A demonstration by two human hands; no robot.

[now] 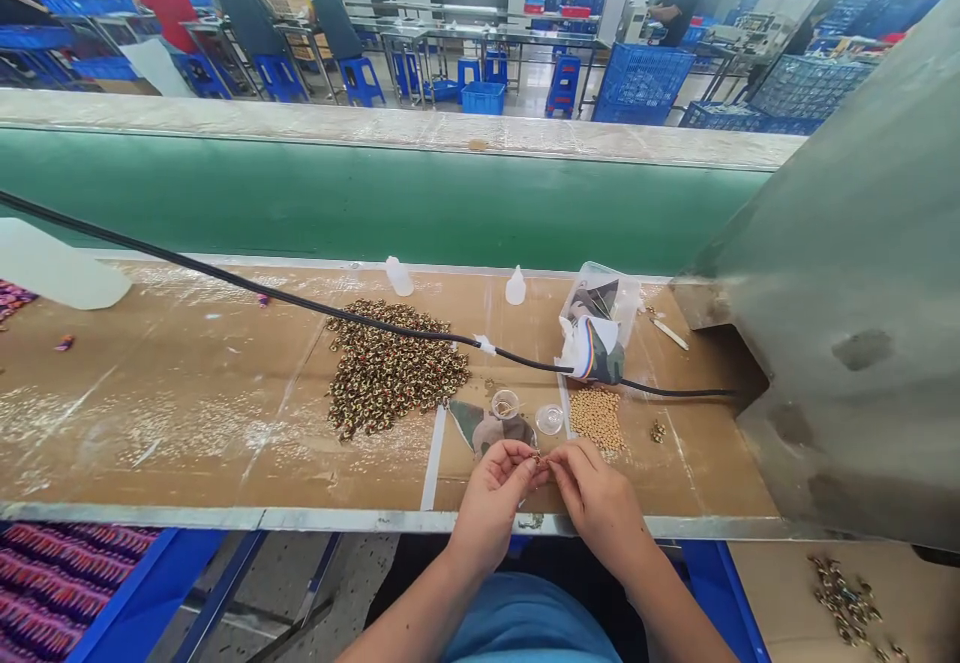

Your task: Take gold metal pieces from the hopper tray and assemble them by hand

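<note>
My left hand (501, 491) and my right hand (596, 493) meet above the bench's front edge, fingertips pinched around a tiny part too small to name. Just behind them lies a camouflage cloth (501, 430) with a small round cup (505, 403) at its back edge. A clear round lid (550, 419) rests right of the cup. Small tan beads (596, 417) are spread behind my right hand. To the left is a large pile of small gold and dark pieces (394, 368).
A black cable (247, 283) crosses the bench. Two white bottles (400, 277) (515, 286) stand near the back. A clear bin (630, 293) holds cloth. At right rises a large metal panel (855, 343). People sit at tables beyond the green conveyor (360, 198).
</note>
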